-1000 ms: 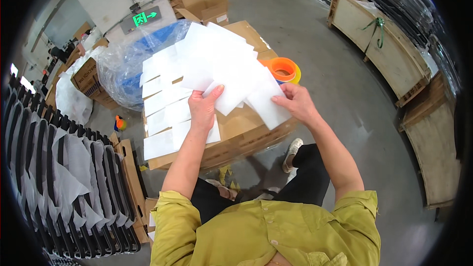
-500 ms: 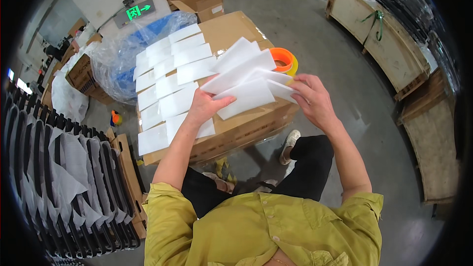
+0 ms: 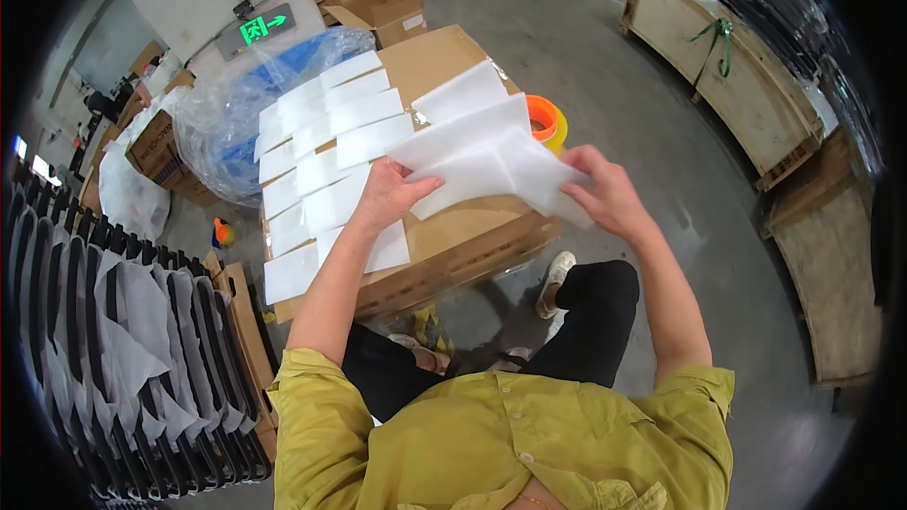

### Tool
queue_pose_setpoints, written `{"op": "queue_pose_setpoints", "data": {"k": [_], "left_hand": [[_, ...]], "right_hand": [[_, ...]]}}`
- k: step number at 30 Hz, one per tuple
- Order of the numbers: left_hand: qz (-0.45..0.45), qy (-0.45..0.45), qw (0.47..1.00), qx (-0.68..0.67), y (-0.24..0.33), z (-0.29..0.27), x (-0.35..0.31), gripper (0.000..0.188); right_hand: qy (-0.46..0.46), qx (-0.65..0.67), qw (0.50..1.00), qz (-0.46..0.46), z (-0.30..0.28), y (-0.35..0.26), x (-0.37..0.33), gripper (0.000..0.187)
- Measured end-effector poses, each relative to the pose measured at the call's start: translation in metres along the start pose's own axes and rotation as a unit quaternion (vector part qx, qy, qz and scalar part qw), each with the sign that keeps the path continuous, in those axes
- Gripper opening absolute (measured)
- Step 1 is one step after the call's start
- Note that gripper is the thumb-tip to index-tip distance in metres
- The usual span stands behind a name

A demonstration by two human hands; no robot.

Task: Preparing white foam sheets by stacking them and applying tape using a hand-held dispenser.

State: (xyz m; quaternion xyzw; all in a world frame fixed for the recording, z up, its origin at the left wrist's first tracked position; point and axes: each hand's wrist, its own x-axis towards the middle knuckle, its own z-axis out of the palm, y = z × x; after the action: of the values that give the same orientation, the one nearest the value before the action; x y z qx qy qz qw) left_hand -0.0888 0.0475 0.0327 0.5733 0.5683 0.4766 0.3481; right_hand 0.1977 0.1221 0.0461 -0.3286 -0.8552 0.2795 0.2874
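Several thin white foam sheets (image 3: 472,146) are fanned out between my hands above a large cardboard box (image 3: 416,288). My left hand (image 3: 389,194) is closed on their left ends, its thumb on top. At the right, my right hand (image 3: 607,191) pinches the edge of a front sheet, which is blurred. Just behind the held sheets is another white sheet (image 3: 461,93); whether it touches them I cannot tell. Overlapping rows of similar white sheets (image 3: 316,170) cover the left part of the box top.
Orange and yellow tape rolls (image 3: 545,120) sit at the box's right edge. Clear plastic over something blue (image 3: 231,118) lies behind on the left. Black frames with grey wrapping (image 3: 142,340) stand at left, and wooden crates (image 3: 727,66) line the right. An open carton (image 3: 383,5) is beyond.
My right hand has moved slightly right and down with the sheet edge. The held sheets are spread differently, and the rear sheet now shows more apart from them. My left hand has barely shifted.
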Motion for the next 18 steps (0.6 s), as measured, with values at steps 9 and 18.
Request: {"op": "queue_pose_setpoints", "data": {"k": [9,18], "left_hand": [[-0.064,-0.047,0.989,0.126,0.026,0.009,0.002,0.033],[0.032,-0.006,0.992,0.119,0.000,0.013,0.001,0.034]], "right_hand": [[0.097,-0.103,0.956,-0.257,-0.054,-0.076,-0.006,0.020],[-0.043,-0.184,0.970,-0.155,-0.032,-0.069,0.014,0.031]]}}
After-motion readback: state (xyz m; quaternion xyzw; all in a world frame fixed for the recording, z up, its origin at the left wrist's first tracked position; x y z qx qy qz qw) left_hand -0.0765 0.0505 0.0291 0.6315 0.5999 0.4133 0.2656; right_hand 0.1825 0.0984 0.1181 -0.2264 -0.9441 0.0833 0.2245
